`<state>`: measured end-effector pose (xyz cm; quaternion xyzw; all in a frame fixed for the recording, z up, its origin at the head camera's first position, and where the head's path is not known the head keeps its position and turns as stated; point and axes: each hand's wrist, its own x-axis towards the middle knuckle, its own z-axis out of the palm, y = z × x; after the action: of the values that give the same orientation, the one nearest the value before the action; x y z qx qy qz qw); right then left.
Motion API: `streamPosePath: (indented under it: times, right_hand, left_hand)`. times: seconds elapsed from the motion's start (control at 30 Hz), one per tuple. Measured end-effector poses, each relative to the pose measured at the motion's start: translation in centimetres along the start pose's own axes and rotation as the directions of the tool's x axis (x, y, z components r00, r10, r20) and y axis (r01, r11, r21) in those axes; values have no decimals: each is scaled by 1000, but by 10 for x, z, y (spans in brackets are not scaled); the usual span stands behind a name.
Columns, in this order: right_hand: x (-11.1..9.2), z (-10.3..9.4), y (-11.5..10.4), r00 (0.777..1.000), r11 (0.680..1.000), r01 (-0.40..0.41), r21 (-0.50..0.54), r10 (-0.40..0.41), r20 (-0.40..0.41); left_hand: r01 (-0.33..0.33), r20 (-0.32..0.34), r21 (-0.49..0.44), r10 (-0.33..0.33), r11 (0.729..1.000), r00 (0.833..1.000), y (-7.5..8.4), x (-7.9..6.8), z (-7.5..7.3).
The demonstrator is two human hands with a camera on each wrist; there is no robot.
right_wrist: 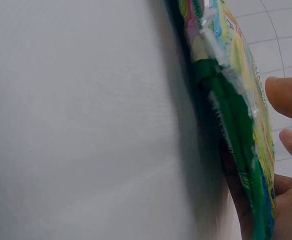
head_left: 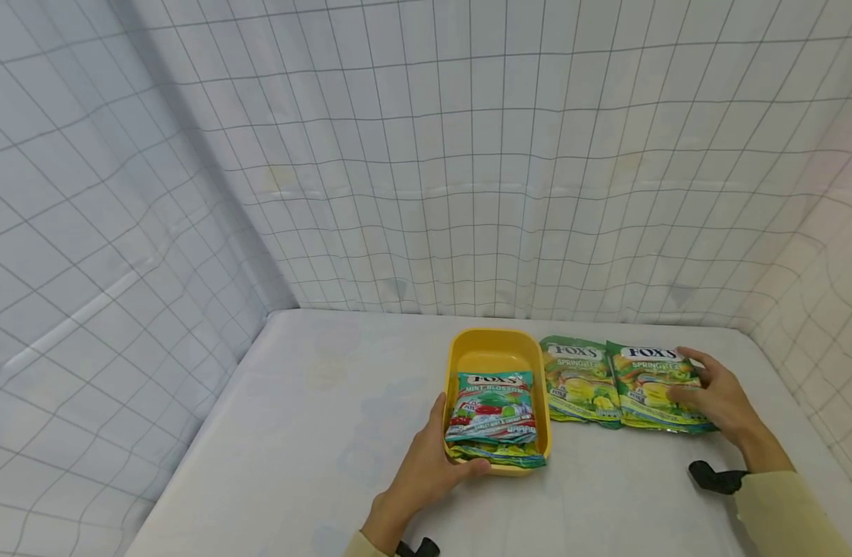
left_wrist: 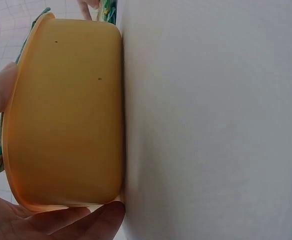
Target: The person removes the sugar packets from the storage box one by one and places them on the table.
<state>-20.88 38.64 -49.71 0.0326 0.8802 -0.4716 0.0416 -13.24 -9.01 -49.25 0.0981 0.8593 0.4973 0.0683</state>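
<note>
The right-hand Springtea packet lies on the counter, to the right of the yellow bin and apart from it. The right hand is the nearer one, over the packet's edge farthest from the bin, so the packet extends from those fingers towards the bin. Its print reads upright to the person; foreshortening makes its long axis hard to call.

The right wrist view shows a finger beneath the packet's edge and the thumb above its face; whether they pinch it, I cannot tell. The left hand grasps the bin at its near left corner, thumb at the near rim and fingers along the left wall.

What stands in the way is the left-hand Springtea packet, which lies between the other one and the bin, close against the bin's right side; the bin's raised right wall comes next. Inside the bin, a Mint Blossoms packet rests on a green-yellow packet that reaches the near rim, while yellow floor shows at the far end. A grid-patterned curtain hangs beyond the bin.
</note>
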Motion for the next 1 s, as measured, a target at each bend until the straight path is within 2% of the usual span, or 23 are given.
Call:
streamPosePath:
  times: [0.23, 0.53, 0.77, 1.0]
  right_hand:
    - [-1, -1, -3, 999, 1000, -6, 23, 7, -44]
    - [-6, -3, -15, 989, 1000, -19, -23, 15, -150]
    - [-7, 0, -32, 978, 998, 60, 10, -56, -202]
    - [-13, 8, -50, 977, 988, 134, 74, -119, -179]
  left_hand:
    - [2, -1, 5, -2, 1000, 1000, 1, -1, -1]
    - [1, 0, 8, -1, 1000, 1000, 1, 0, -1]
    - [-7, 1, 4, 7, 1000, 1000, 0, 0, -1]
    - [1, 3, 3, -1, 1000, 1000, -1, 0, 0]
